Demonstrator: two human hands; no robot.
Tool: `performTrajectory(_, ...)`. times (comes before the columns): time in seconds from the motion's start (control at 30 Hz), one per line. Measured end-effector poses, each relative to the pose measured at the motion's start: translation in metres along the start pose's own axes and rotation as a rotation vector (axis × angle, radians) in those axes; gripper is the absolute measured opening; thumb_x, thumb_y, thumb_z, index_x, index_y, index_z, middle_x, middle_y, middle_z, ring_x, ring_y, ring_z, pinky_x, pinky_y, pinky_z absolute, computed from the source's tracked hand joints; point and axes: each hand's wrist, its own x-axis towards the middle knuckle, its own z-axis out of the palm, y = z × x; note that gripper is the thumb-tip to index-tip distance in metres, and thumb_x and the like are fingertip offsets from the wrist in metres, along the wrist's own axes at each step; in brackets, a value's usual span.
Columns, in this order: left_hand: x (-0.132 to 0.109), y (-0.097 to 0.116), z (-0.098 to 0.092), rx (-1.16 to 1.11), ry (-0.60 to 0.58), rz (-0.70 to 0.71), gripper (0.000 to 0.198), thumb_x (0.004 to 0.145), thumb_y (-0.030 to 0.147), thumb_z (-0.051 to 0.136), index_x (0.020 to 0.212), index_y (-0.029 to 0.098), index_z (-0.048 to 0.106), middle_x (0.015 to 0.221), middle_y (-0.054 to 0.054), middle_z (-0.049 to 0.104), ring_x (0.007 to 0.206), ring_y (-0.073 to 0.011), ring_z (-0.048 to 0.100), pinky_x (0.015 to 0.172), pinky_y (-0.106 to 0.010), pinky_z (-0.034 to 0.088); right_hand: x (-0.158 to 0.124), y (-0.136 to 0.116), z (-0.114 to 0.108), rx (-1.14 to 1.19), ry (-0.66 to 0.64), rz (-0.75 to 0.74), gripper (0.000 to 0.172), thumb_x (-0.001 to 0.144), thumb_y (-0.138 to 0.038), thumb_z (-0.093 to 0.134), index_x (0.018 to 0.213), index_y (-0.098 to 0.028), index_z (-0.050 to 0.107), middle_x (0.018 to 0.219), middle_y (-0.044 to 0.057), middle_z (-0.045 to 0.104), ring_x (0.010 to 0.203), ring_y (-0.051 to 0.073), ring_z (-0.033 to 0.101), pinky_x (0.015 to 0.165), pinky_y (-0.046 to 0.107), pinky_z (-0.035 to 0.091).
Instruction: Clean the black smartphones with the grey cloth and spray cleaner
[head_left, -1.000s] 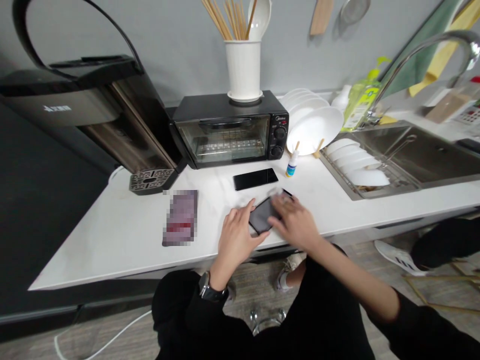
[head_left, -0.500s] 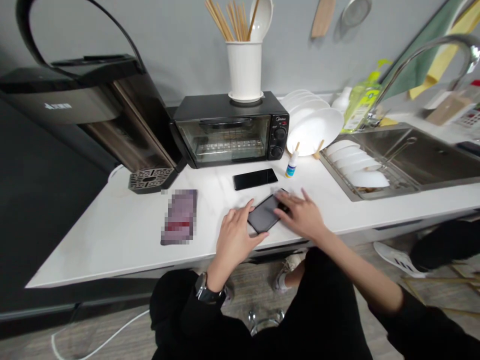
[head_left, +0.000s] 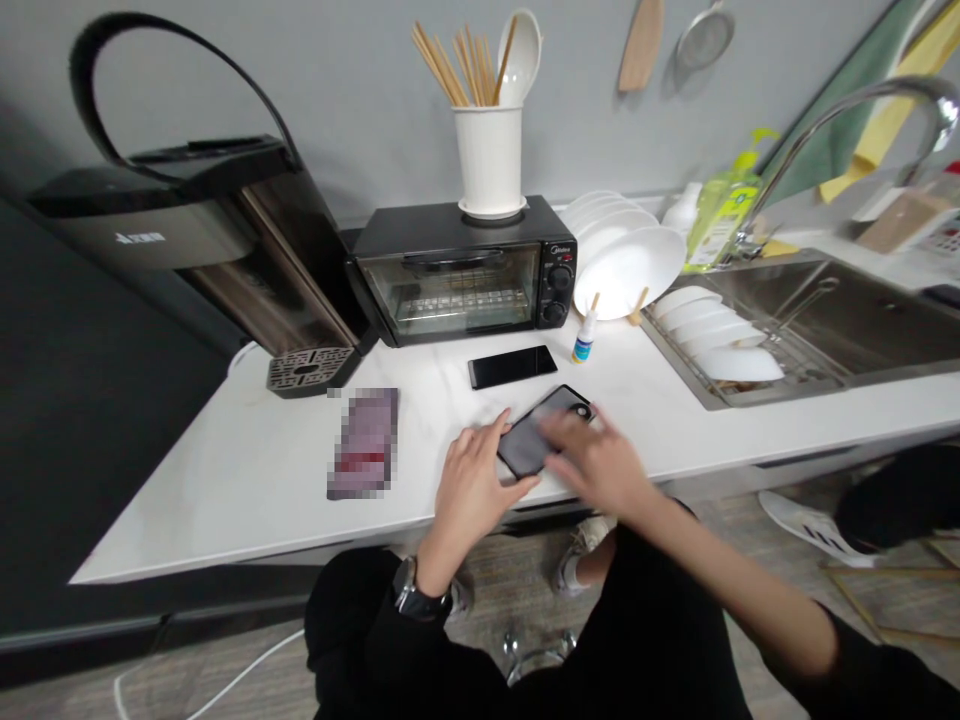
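Note:
A phone [head_left: 527, 449] with a grey face and a round dark camera patch lies aslant on the white countertop. My left hand [head_left: 474, 473] braces its left side, with the thumb along the near edge and fingers at the far corner. Over the phone's right half is my right hand [head_left: 596, 462], its fingers outstretched and smeared by motion, thumb apart; whether the fingertips touch the surface is unclear. Behind it lies a second phone [head_left: 513, 368] with a black screen. A small white spray bottle [head_left: 584, 338] with a blue and yellow label stands to that phone's right.
To the left lies a pixelated purple item [head_left: 365, 443]. A water dispenser [head_left: 300, 290], a toaster oven [head_left: 465, 290] topped by a utensil cup [head_left: 489, 160], and racked plates [head_left: 630, 270] line the back. The sink [head_left: 885, 310] is at right. Another person's shoe [head_left: 814, 530] shows below.
My right hand has shifted left and nearer across the phone, uncovering its camera patch. My left hand keeps its place on the phone. The view has tilted slightly.

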Motion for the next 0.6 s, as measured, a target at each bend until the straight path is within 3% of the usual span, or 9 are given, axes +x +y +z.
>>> performTrajectory(0.37,-0.001,-0.002,-0.001,-0.022,-0.025,-0.007,0.093,0.085,0.034,0.082,0.162,0.026,0.03,0.142,-0.008,0.065,0.122,-0.0324,0.057,0.108,-0.05,0.046,-0.007,0.0,0.006,0.048,0.0,0.027,0.043,0.098,-0.051,0.063,0.134,-0.028,0.072,0.127,0.008,0.077,0.129,0.034,0.068,0.113,0.054,0.053)
performTrajectory(0.6,0.009,-0.007,0.004,-0.032,0.079,-0.076,0.067,0.075,0.033,0.087,0.132,0.02,0.055,0.137,-0.013,0.055,0.133,-0.0351,0.052,0.116,-0.052,0.044,-0.023,-0.003,0.012,0.231,0.083,0.11,0.032,0.102,-0.042,0.058,0.123,-0.027,0.078,0.12,0.007,0.08,0.123,0.031,0.072,0.109,0.049,0.057)
